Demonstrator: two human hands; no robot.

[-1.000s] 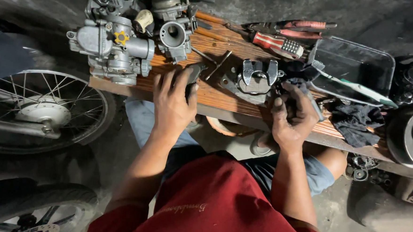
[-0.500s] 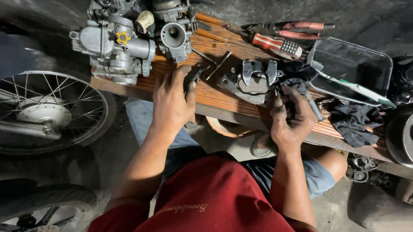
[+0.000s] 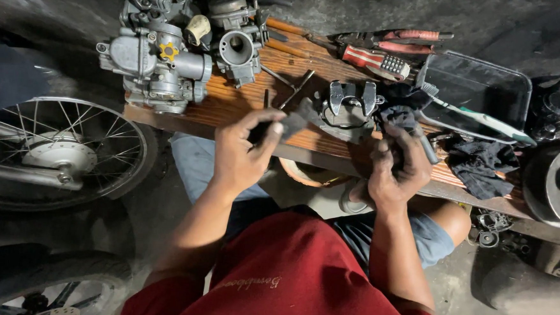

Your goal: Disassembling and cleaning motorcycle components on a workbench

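No packages, signs or screens show; the only label-like marks are a small white patch of print on the red screwdriver handle (image 3: 376, 61) lying on the worktop (image 3: 244, 101), and faint lettering across the red shirt (image 3: 248, 282)

Both forearms reach forward from the red-sleeved torso, elbows bent and spread apart. The left hand (image 3: 242, 152) is raised with its back to the camera, thumb and fingers (image 3: 270, 133) pinched together around something small and dark. The right hand (image 3: 396, 167) sits lower, wrist bent, its fingers curled shut around a dark object, knuckles upward.
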